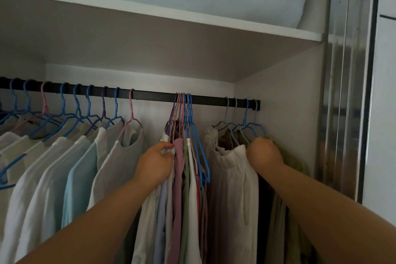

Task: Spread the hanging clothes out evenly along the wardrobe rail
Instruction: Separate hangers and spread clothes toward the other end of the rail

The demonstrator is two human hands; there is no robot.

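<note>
Head camera looks slightly upward (close in) at the wardrobe rail point(150, 94).

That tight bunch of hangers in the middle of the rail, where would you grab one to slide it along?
Probably at the neck just under the hook, on the outermost blue hanger, coming from the right, where bare rail leaves room. The bunched hooks sit too tight to pinch from the front.

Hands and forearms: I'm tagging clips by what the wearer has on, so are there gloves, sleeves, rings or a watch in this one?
None show. The left hand and right hand are bare, without gloves, and both forearms are uncovered as far as the frame's bottom edge. No watch, bracelet or sleeve cuff is visible. The fingers are partly buried in fabric, so rings cannot be ruled out.
</note>
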